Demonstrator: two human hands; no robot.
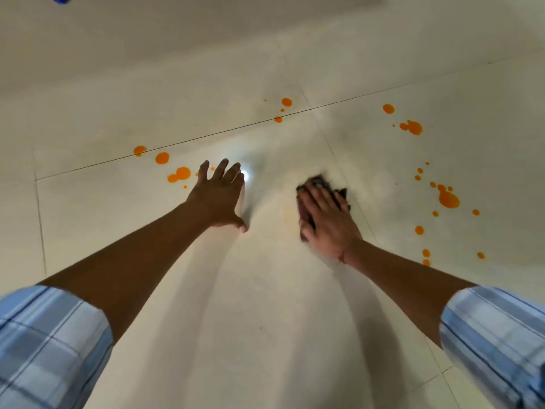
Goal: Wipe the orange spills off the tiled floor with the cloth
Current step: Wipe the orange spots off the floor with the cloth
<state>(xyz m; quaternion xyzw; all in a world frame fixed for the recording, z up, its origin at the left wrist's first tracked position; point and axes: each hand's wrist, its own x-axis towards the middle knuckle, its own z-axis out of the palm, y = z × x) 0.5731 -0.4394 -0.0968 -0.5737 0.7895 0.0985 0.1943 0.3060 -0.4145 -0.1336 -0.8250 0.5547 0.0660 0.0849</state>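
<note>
**Inspector:** Your right hand [326, 222] lies flat on a dark cloth [321, 184], fingers extended and close together, pressing it against the tiled floor [265, 290]. No curled grip is visible; the cloth is pinned under the palm and fingers, its crumpled edge showing past your fingertips.

**Assessor:** And the left?

**Inspector:** Your left hand [219, 196] is spread open, fingers splayed, empty, planted on the floor well apart from the cloth.

**Assessor:** Spill status?

**Inspector:** Orange spills [448, 199] sit to the right of the cloth, near but not touching it. A second cluster [180, 174] lies just beside your left fingertips, and a third [284, 106] farther ahead at the grout line. A faint orange smear [289, 214] marks the tile just left of the cloth.
</note>
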